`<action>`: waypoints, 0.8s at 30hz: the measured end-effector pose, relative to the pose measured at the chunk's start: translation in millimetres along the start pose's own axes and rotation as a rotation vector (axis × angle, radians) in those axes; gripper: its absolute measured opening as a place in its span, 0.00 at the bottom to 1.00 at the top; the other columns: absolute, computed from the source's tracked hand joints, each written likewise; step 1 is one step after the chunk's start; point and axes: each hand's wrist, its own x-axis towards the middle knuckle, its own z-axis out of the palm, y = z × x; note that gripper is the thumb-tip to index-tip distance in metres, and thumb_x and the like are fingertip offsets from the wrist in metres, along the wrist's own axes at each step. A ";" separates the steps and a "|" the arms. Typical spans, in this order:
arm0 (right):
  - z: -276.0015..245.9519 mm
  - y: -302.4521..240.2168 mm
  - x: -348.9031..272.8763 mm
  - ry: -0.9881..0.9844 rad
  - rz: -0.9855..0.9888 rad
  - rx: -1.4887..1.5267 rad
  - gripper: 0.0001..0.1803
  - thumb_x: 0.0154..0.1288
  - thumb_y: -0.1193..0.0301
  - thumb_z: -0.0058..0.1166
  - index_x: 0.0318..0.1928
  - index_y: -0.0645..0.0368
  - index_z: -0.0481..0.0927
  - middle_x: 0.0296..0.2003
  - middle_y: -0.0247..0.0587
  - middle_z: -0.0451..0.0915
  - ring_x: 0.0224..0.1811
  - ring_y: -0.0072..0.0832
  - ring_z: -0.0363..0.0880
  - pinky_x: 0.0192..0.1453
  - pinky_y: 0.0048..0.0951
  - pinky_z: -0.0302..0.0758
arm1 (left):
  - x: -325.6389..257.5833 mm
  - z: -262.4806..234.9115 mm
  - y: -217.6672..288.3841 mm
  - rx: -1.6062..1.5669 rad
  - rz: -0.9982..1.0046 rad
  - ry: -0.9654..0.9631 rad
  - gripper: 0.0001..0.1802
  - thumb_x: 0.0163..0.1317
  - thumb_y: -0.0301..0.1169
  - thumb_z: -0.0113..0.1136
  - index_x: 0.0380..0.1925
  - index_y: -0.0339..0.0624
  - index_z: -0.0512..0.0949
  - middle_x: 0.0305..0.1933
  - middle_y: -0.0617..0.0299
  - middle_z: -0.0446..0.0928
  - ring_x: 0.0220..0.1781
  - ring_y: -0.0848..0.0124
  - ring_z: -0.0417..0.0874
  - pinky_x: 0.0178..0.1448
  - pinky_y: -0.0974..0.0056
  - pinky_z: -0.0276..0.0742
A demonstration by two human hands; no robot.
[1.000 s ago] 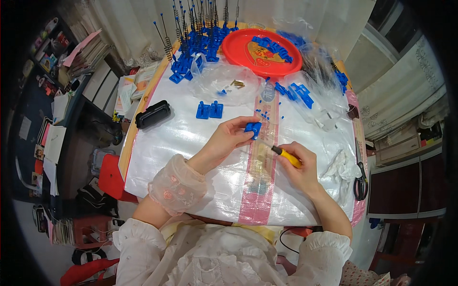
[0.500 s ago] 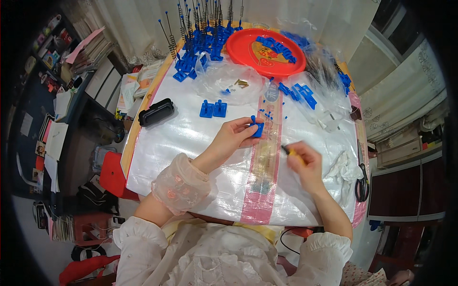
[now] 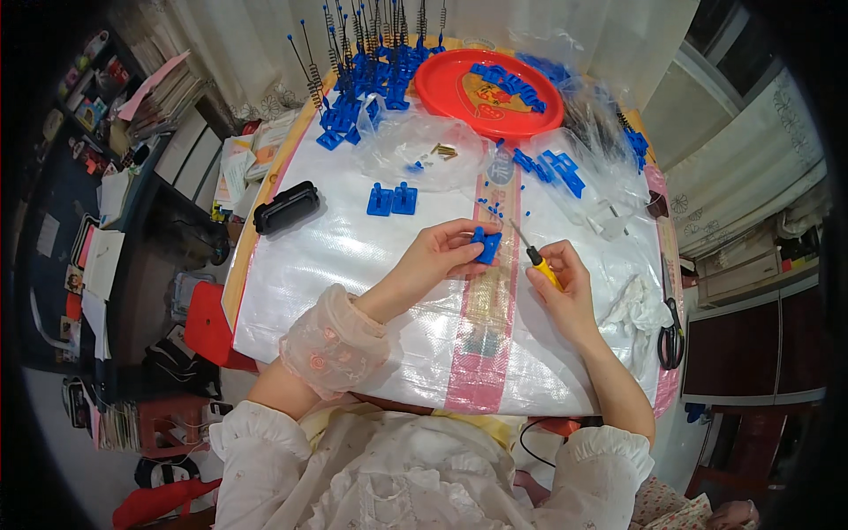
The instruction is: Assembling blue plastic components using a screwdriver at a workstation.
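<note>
Between the fingers of my left hand (image 3: 439,248) is a small blue plastic base (image 3: 487,247) with an upright peg, held above the middle of the covered table. My right hand (image 3: 565,284) grips a screwdriver (image 3: 541,263) by its yellow and black handle. The metal shaft points up and left toward the blue base, and its tip is apart from it. Two similar blue bases (image 3: 392,200) stand side by side beyond my left hand. Small blue bits (image 3: 495,210) lie scattered just past the held base.
A red tray (image 3: 442,110) with blue parts stands at the back, beside blue bases with tall black springs (image 3: 380,66). Brass pieces (image 3: 444,151) lie on a clear bag. A black case (image 3: 286,208) sits left; scissors (image 3: 671,334) and crumpled white cloth (image 3: 634,305) lie right.
The screwdriver has turned so its shaft now shows, pointing up and left. My left hand has shifted slightly right and tilted the blue base.
</note>
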 end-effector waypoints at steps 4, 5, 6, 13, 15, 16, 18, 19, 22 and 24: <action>4.3 -0.4 -2.9 0.031 -0.152 -0.266 0.10 0.64 0.76 0.62 0.45 0.63 0.80 0.31 0.36 0.79 0.33 0.23 0.78 0.38 0.27 0.73 | 5.7 -13.6 -7.5 -0.073 0.003 -0.010 0.16 0.73 0.29 0.54 0.59 0.39 0.75 0.51 0.63 0.80 0.47 0.76 0.84 0.53 0.71 0.82; 4.1 -1.5 -2.6 0.035 -0.210 -0.370 0.11 0.63 0.75 0.63 0.45 0.64 0.81 0.31 0.38 0.79 0.32 0.26 0.79 0.37 0.28 0.74 | 6.2 -15.0 -7.2 -0.080 0.009 -0.014 0.16 0.74 0.30 0.53 0.59 0.39 0.75 0.50 0.63 0.80 0.46 0.76 0.84 0.53 0.71 0.82; 3.4 -4.6 -2.3 0.039 -0.269 -0.474 0.12 0.62 0.75 0.65 0.45 0.65 0.81 0.30 0.40 0.79 0.31 0.28 0.80 0.36 0.29 0.74 | 6.0 -15.3 -7.8 -0.069 0.012 0.010 0.16 0.74 0.30 0.53 0.59 0.39 0.75 0.50 0.64 0.80 0.47 0.76 0.84 0.53 0.71 0.82; -0.5 -15.2 -7.2 -0.094 -0.536 -0.646 0.15 0.57 0.75 0.68 0.46 0.63 0.82 0.30 0.43 0.78 0.28 0.32 0.80 0.29 0.29 0.72 | 6.3 -10.2 -6.5 -0.039 0.044 0.081 0.17 0.74 0.28 0.51 0.60 0.39 0.75 0.50 0.64 0.80 0.51 0.76 0.83 0.56 0.70 0.81; 2.7 -18.3 -10.5 -0.138 -0.578 -0.638 0.17 0.57 0.75 0.68 0.47 0.62 0.82 0.29 0.44 0.77 0.28 0.31 0.79 0.28 0.29 0.72 | 5.6 -9.8 -6.9 -0.042 0.044 0.081 0.17 0.74 0.27 0.50 0.60 0.39 0.75 0.51 0.63 0.81 0.52 0.75 0.83 0.57 0.70 0.81; 3.8 -18.8 -11.4 -0.160 -0.598 -0.634 0.17 0.56 0.75 0.68 0.47 0.61 0.81 0.29 0.44 0.77 0.28 0.31 0.79 0.28 0.29 0.72 | 5.7 -10.5 -6.9 -0.039 0.041 0.084 0.17 0.74 0.27 0.50 0.60 0.39 0.74 0.51 0.62 0.81 0.52 0.75 0.83 0.57 0.70 0.81; 2.4 -14.1 -8.6 0.079 -0.398 -0.388 0.15 0.63 0.75 0.62 0.50 0.62 0.80 0.31 0.38 0.77 0.29 0.23 0.76 0.28 0.24 0.70 | 5.0 -9.3 -5.3 -0.038 0.029 0.090 0.17 0.73 0.26 0.50 0.60 0.38 0.74 0.52 0.60 0.81 0.52 0.74 0.83 0.57 0.70 0.82; -0.4 -14.1 -3.2 0.215 -0.239 -0.221 0.14 0.65 0.75 0.60 0.51 0.62 0.79 0.31 0.36 0.77 0.30 0.21 0.76 0.29 0.24 0.70 | 3.9 -8.4 -3.9 -0.038 0.017 0.097 0.17 0.73 0.26 0.50 0.59 0.38 0.75 0.52 0.59 0.81 0.52 0.73 0.84 0.57 0.69 0.82; -16.1 -10.0 3.8 0.113 -0.037 -0.069 0.14 0.71 0.75 0.52 0.54 0.64 0.77 0.36 0.32 0.77 0.35 0.18 0.74 0.36 0.22 0.71 | 4.8 -8.7 -4.8 -0.050 0.017 0.127 0.16 0.73 0.26 0.51 0.59 0.37 0.75 0.52 0.56 0.81 0.52 0.72 0.85 0.57 0.69 0.83; -10.2 -14.2 -5.8 -0.160 -0.137 -0.233 0.15 0.71 0.75 0.53 0.56 0.64 0.76 0.38 0.34 0.78 0.37 0.20 0.75 0.41 0.22 0.72 | 7.5 -9.7 -5.9 -0.051 0.023 0.143 0.16 0.73 0.26 0.52 0.58 0.37 0.74 0.52 0.56 0.81 0.52 0.71 0.85 0.57 0.69 0.83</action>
